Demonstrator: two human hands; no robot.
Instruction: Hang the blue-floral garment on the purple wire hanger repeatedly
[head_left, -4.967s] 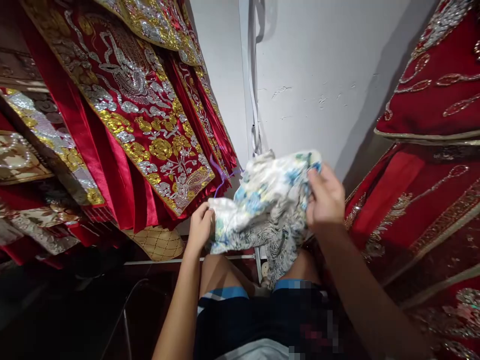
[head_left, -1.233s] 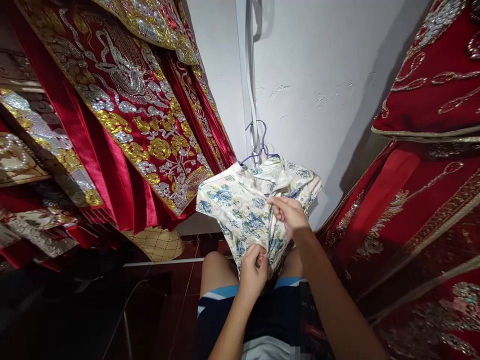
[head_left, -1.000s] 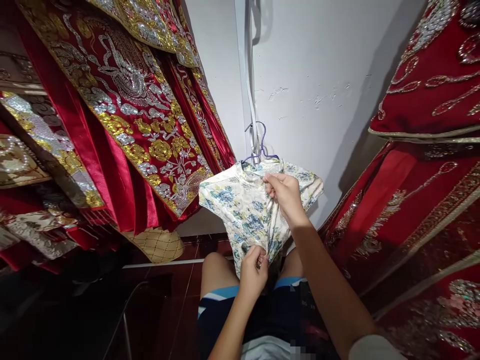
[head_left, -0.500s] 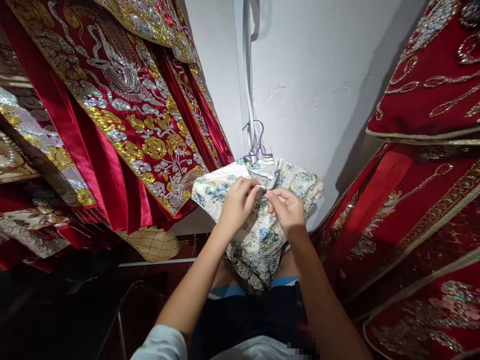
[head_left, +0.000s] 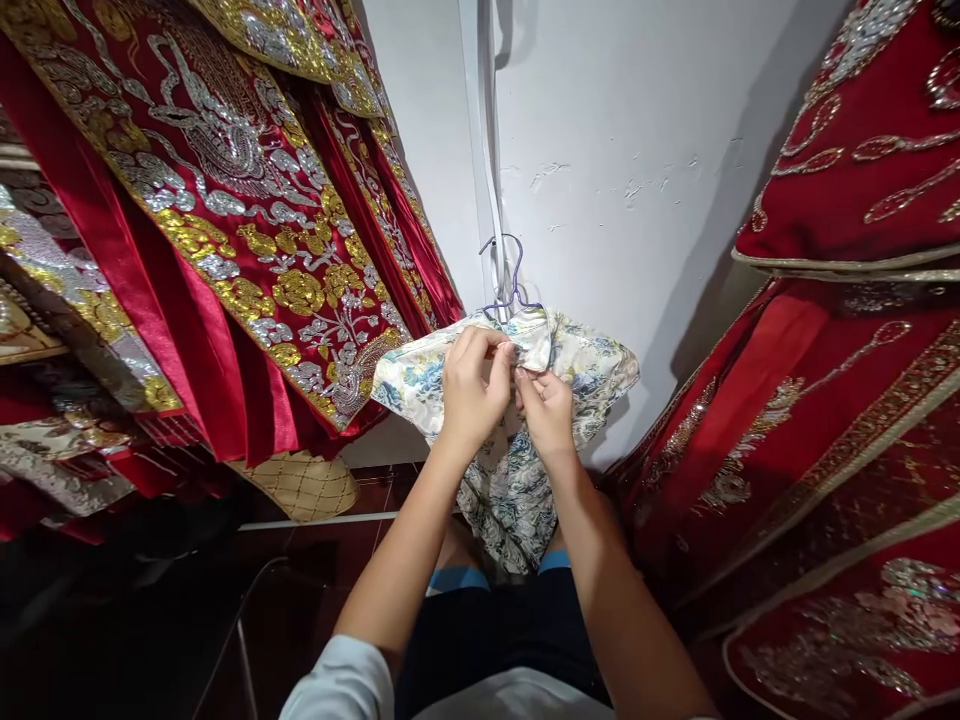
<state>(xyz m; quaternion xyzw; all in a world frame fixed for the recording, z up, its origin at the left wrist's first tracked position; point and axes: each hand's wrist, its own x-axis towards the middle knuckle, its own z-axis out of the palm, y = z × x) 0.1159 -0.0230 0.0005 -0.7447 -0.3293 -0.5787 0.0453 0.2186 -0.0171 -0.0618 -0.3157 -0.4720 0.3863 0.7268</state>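
White plaster wall [head_left: 637, 150] fills the head view, with red satin robes embroidered in gold and silver [head_left: 247, 230] hanging at either side. Between them a small white dress printed with blue flowers [head_left: 592, 360] hangs on a thin purple wire hanger [head_left: 516, 280]. Left hand [head_left: 469, 390] and right hand [head_left: 546, 410], fingers curled shut, pinch its collar; small, even tugs there should keep it seated on the hanger.

Red embroidered robes [head_left: 247, 250] crowd the left, and more red robes [head_left: 840, 380] close the right. Between them, a bare wall [head_left: 622, 130] leaves open room above the dress [head_left: 592, 365].
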